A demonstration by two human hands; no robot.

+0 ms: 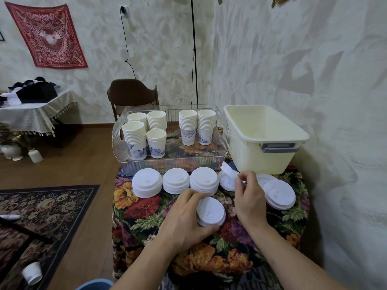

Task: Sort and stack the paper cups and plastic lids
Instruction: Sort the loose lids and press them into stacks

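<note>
Nearest us, our left hand (186,218) curls round a small stack of white lids (210,212), fingers over its far edge and thumb under its near edge, lying on the flowered surface (150,222). Our right hand (249,197) is just beside it, fingers bent narrow and pinching the edge of a tilted lid (229,170) raised above a low lid pile (226,183). To the right of that hand sit two overlapping lid piles (279,194).

Beyond the left hand, three taller lid stacks (176,181) stand in a row, touching one another.

Farther on, past both hands, a clear tray (171,162) holds stacks of paper cups (157,132): four stacks on its left side, two on its right (196,126), white with blue patterns on the lowest cups. Beyond the right hand, a cream tub (261,147) stands just beside the tray. Behind the tray is a brown chair (132,93).
</note>
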